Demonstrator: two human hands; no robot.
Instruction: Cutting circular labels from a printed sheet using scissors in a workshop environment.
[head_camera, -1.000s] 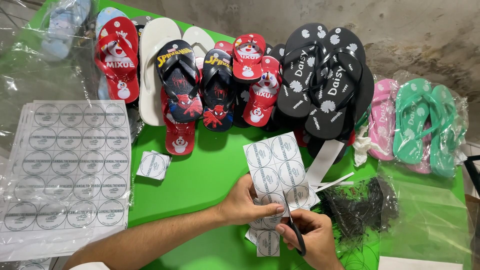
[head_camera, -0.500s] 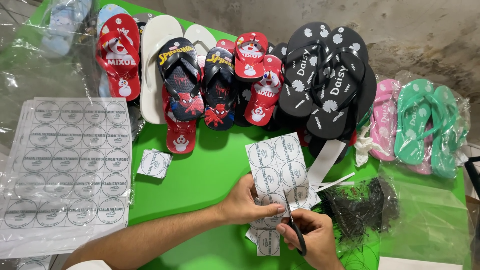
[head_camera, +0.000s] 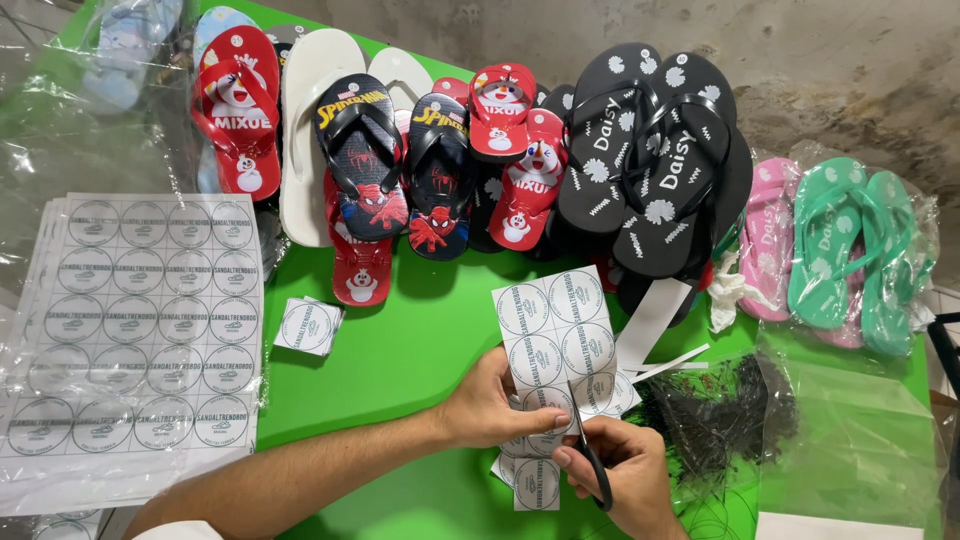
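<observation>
Paper is being cut: the left hand (head_camera: 490, 408) pinches the sheet of round labels (head_camera: 552, 335) over the green table (head_camera: 400, 350), while the right hand (head_camera: 625, 480) is closed around black scissors (head_camera: 590, 455) whose blades bite into its lower edge. Compared with half a second earlier, little has shifted; the cut is barely advancing. Cut squares (head_camera: 308, 326) lie near the flip-flops (head_camera: 440, 170).

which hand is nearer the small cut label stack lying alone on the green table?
Left. The left hand holds the label sheet to the right of the small stack; the right hand with scissors is farther right.
</observation>
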